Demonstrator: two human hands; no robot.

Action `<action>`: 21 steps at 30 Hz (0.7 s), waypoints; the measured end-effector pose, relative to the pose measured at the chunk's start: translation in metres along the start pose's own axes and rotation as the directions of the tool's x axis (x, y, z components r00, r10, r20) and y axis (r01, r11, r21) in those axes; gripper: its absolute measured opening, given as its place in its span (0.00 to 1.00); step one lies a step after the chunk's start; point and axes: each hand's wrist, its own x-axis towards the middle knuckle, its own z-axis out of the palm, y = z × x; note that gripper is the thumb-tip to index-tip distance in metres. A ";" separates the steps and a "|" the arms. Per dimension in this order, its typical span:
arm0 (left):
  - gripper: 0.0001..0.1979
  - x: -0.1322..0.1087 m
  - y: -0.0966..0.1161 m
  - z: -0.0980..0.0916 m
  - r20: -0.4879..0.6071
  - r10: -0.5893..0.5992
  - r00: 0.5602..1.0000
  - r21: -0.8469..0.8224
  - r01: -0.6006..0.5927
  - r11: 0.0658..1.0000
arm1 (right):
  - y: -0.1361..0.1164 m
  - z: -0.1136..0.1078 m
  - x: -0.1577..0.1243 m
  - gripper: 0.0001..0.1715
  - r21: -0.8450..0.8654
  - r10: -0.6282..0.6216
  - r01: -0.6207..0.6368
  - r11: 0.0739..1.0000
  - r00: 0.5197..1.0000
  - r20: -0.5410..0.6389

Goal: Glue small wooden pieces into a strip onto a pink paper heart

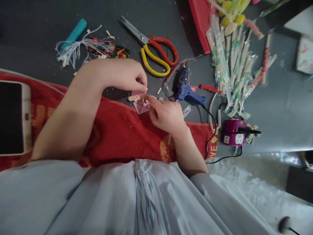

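A small pink piece (142, 107) with dark crossing lines lies at the front edge of the grey table, over the red cloth. A strip of beige, grain-like bits (135, 98) runs across it. My left hand (127, 75) reaches over from above with thumb and fingertips closed at the piece's upper edge. From the right, my right hand (168, 116) has its fingers curled, the index fingertip on the beige bits. Whatever sits between its fingertips is too small to make out. Blue glue gun (186, 86) and scissors (149, 45) with red and yellow handles lie beyond.
Several wrapped sticks (232, 65) lie at the right, near a purple power socket (234, 132) with cables. A phone (13, 117) rests on the red cloth (117, 137) at the left. White strings (78, 47) and a teal roll (75, 32) lie at the back left.
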 end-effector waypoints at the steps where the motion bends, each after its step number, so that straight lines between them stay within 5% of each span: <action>1: 0.18 0.000 -0.001 0.001 -0.008 0.021 1.000 -0.003 -0.021 1.000 | 0.001 0.001 0.000 0.38 0.012 0.007 -0.007 1.000 1.000 -0.026; 4: 0.21 0.004 -0.010 0.004 -0.054 0.169 0.984 -0.022 -0.171 0.985 | 0.004 0.003 -0.001 0.36 0.033 0.039 -0.036 0.999 0.995 -0.088; 14: 0.25 0.012 -0.027 0.011 -0.066 0.213 0.975 -0.033 -0.215 0.976 | 0.008 0.008 -0.003 0.31 0.068 0.084 -0.074 0.995 0.982 -0.167; 21: 0.19 0.005 -0.010 0.004 -0.049 0.092 0.995 -0.020 -0.093 0.995 | 0.009 0.004 -0.003 0.27 0.099 0.108 -0.096 0.990 0.985 -0.131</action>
